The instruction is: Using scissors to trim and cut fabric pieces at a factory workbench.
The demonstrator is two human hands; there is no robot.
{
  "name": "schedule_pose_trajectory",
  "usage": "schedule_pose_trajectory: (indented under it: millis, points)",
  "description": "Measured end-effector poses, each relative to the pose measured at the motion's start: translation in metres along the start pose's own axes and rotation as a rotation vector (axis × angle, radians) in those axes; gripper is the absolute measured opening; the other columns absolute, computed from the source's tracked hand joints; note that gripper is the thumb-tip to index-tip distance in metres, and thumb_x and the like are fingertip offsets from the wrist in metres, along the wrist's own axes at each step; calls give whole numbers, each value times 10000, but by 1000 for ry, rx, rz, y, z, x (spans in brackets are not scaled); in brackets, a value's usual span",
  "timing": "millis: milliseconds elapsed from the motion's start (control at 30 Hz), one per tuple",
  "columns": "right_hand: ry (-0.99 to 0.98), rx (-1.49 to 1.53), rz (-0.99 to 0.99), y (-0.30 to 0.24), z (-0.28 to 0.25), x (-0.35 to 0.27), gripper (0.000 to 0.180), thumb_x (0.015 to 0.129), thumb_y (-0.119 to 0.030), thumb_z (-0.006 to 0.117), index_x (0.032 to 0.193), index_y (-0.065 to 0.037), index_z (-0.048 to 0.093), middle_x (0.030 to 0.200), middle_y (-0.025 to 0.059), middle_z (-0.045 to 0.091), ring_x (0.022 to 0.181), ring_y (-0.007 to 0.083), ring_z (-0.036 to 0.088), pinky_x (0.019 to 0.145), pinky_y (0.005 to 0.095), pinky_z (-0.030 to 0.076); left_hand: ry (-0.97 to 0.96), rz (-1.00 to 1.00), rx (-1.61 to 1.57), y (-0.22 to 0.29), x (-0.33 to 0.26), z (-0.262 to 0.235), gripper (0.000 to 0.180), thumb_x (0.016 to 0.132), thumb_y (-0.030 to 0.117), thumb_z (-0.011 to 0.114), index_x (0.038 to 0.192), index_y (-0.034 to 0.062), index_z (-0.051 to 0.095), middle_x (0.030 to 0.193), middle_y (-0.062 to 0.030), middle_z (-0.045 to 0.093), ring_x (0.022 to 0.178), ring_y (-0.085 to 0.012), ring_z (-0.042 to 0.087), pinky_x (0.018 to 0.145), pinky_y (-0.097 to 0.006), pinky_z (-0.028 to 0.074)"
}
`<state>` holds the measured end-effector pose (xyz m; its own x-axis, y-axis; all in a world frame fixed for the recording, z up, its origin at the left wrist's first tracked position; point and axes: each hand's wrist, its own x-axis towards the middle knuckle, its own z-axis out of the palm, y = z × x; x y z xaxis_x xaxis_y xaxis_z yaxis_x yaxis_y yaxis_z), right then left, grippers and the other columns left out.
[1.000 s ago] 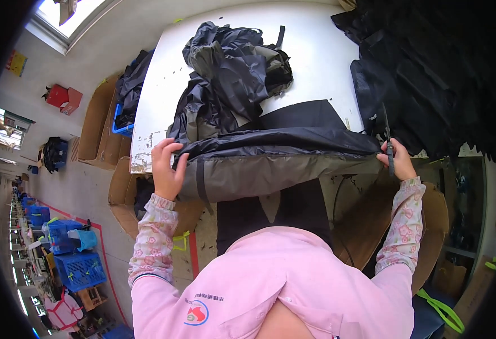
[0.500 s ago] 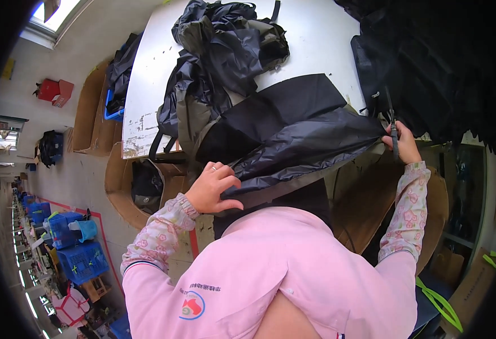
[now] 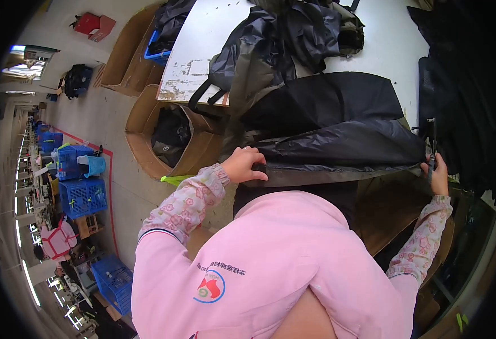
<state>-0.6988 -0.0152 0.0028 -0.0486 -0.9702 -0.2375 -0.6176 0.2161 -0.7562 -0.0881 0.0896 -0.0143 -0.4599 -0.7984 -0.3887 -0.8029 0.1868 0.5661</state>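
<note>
A black bag panel of thin, shiny fabric [image 3: 344, 144] with a grey lower border stretches between my hands over the table's near edge. My left hand [image 3: 245, 165] rests at its left end, thumb and fingers apart, touching the cloth. At the far right end my right hand [image 3: 439, 174] is closed around a slim dark tool that looks like scissors [image 3: 432, 150], pointing away from me. The right fingertips also meet the fabric corner. Further back, a crumpled black and grey bag piece [image 3: 259, 62] joins the panel.
The white table [image 3: 194, 59] has a chipped edge. Dark fabric pieces [image 3: 457, 96] hang at the right. Below the table's left corner stands an open cardboard box [image 3: 140, 141] holding a black bag. Blue crates [image 3: 81, 198] line the floor at left.
My view has swung, so the table and hands sit further right in it. The panel's near edge looks straighter, and my left thumb and fingers are nearer each other.
</note>
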Motion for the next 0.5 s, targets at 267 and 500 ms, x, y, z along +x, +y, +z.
schedule_pose_trajectory:
  millis: [267,500]
  points:
    - [258,-549,-336,-34,8,-8,360,783,-156,782,1013,-11,547,836,116,656,705,272,626,640,347,469,200,-90,-726,-4,-23,3,262,772,121,805,952,68,622,877,17,570,790,-78,528,705,-236,425]
    - [39,-532,-598,-184,89,-43,456,636,-182,824,977,-29,563,838,134,636,769,367,595,673,416,451,248,20,-1092,14,-25,-32,274,780,79,801,950,77,586,838,72,529,729,-4,435,647,-171,380]
